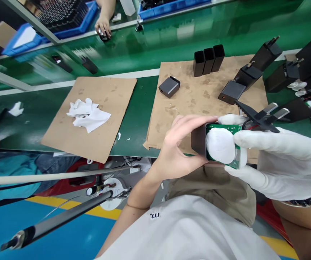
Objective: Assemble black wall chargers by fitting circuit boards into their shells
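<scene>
My bare left hand (177, 147) grips a dark grey charger housing (199, 139) by its sides, just in front of the table edge. My right hand (275, 159), in a white glove, holds a green circuit board (227, 127) with white filler on it, pushed partly into the housing's open end. Its gloved thumb lies across the white filler. A black plug piece with two metal prongs (266, 115) sticks out beside the board, above my right hand.
A brown cardboard sheet (199, 94) carries several charger housings (209, 59) and a lone grey one (169, 86). Another cardboard (90, 122) holds crumpled white tissue (89, 115). More black chargers (288, 74) stand at right. Another person's hand (103, 26) rests beyond the green belt.
</scene>
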### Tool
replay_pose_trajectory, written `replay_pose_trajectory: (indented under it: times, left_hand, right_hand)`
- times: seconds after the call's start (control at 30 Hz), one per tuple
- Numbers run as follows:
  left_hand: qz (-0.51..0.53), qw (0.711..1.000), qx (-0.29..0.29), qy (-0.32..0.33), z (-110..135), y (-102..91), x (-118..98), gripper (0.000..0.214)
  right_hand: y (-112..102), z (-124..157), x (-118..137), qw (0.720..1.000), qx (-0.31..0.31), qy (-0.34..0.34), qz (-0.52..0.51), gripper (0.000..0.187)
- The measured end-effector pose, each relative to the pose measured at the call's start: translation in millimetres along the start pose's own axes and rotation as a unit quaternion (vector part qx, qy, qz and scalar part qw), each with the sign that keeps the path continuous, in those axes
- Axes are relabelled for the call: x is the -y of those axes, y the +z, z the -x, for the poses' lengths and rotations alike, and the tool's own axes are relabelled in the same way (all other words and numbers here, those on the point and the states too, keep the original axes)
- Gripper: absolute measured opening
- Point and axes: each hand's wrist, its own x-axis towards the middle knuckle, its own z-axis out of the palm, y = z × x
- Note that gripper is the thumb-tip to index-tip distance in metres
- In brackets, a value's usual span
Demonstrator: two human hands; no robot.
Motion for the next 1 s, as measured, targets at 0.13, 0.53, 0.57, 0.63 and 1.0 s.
replay_pose_trajectory:
  times: [0.13, 0.53, 0.57, 0.63, 1.0]
  left_hand:
    - [-0.012, 1.0, -0.003, 0.023, -3, -0.7, 0, 0.053]
    - [-0.041, 0.999, -0.01, 0.019, -2, 0.4, -1, 0.048]
    - [-0.037, 0.999, -0.011, 0.02, -2, 0.5, -2, 0.048]
    - [-0.03, 0.999, -0.011, 0.019, -3, 0.4, -3, 0.05]
    - [-0.048, 0.999, -0.003, 0.003, 2, -1.2, -6, 0.052]
  right_hand:
    - [0, 1, -2, 1.0, 0.004, -0.002, 0.008, 0.066]
    - [-2, 4, -3, 0.998, 0.013, -0.026, 0.049, 0.067]
    - [-2, 5, -3, 0.998, 0.017, -0.028, 0.053, 0.069]
    - [-2, 6, -3, 0.997, 0.015, -0.026, 0.066, 0.073]
    - [-1, 12, -5, 0.998, -0.008, 0.009, -0.066, 0.071]
